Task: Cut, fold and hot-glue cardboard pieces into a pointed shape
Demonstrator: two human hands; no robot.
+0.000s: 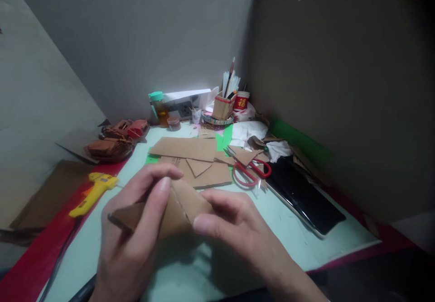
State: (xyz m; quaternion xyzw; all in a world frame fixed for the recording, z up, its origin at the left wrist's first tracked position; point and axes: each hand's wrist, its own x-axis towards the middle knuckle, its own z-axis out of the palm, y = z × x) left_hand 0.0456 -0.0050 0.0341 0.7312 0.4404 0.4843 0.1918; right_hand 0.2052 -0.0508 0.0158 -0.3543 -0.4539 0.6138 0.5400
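Both hands hold a folded or joined cardboard piece [173, 220] above the near part of the table, with a seam running down its middle. My left hand [136, 229] is closed around its left side, thumb pressed near the top of the seam. At the right side, my right hand [234, 222] pinches the cardboard between thumb and fingers. Behind it lie flat cardboard sheets [214, 175], one bearing a small triangular cut piece [197, 167]. Red-handled scissors [246, 175] rest just beyond my right hand.
A yellow glue gun [93, 195] lies at the left edge, its cord trailing forward. On the right is a black phone [302, 198]. Crumpled white tissue [249, 132], a cardboard pen holder [222, 107], a red cup [241, 100] and a teal-lidded bottle [159, 109] stand along the back.
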